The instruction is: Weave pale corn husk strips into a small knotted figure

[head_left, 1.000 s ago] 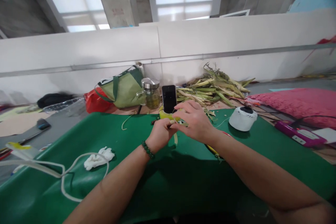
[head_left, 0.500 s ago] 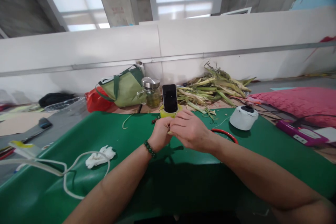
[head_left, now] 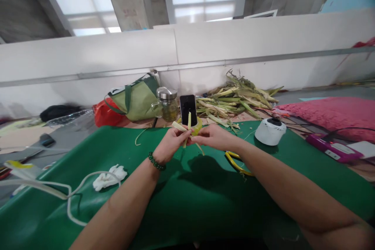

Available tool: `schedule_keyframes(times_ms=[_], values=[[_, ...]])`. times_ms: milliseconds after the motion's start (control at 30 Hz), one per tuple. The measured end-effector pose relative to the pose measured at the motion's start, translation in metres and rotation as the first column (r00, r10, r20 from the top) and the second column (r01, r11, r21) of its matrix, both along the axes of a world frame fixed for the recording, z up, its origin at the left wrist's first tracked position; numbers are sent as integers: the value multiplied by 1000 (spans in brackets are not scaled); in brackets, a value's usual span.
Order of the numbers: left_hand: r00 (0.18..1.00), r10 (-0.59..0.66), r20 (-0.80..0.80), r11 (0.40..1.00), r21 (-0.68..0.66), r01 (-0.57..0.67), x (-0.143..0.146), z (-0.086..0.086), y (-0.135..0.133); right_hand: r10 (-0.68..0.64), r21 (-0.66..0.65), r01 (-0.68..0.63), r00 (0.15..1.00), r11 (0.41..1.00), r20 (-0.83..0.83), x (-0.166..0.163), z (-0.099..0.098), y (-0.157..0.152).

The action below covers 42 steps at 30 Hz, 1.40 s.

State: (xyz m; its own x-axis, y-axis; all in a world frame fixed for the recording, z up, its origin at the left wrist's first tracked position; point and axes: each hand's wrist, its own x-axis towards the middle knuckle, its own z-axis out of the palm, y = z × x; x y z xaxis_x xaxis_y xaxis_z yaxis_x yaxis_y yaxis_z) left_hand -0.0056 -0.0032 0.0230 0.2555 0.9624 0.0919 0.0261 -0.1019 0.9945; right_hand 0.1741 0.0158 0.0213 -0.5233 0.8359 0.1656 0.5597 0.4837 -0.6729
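My left hand [head_left: 169,144] and my right hand [head_left: 213,136] meet above the green table cover [head_left: 190,203], both pinched on pale yellow-green leaf strips [head_left: 187,127]. The strip ends stick up and out between my fingers. A green bead bracelet [head_left: 155,161] is on my left wrist. Just behind my hands a black phone [head_left: 188,109] stands upright in a yellow holder.
A pile of green-yellow leaves [head_left: 234,99] lies at the back. Yellow-handled scissors [head_left: 236,163] lie under my right forearm. A white thread spool [head_left: 270,131], a glass jar [head_left: 167,104], a green bag [head_left: 135,99], a pink cushion [head_left: 331,113] and white cord [head_left: 73,191] surround the work area.
My hands have drawn apart and lifted a little, so the leaf strips now show between them. The scissors under my right arm show yellow handles instead of a red loop.
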Motion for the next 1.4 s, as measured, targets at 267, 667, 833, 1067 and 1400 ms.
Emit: schedule_keyframes(times_ms=[267, 667, 833, 1067, 1400], values=[[998, -34, -56, 999, 35, 36, -2, 5, -2, 64, 413, -131, 983, 901, 174, -5, -6, -6], [998, -16, -64, 990, -139, 7, -12, 9, -1, 308, 278, -350, 933, 895, 185, 11, 9, -5], [976, 106, -192, 993, 78, -92, -6, -7, 7, -40, 655, -30, 995, 755, 92, 0, 5, -18], [944, 41, -329, 941, 330, 74, 10, -26, 5, -107, 725, -47, 980, 687, 165, -8, -7, -17], [945, 27, -326, 946, 314, 81, 10, -31, 5, 151, 654, -278, 958, 704, 244, -5, 0, -19]])
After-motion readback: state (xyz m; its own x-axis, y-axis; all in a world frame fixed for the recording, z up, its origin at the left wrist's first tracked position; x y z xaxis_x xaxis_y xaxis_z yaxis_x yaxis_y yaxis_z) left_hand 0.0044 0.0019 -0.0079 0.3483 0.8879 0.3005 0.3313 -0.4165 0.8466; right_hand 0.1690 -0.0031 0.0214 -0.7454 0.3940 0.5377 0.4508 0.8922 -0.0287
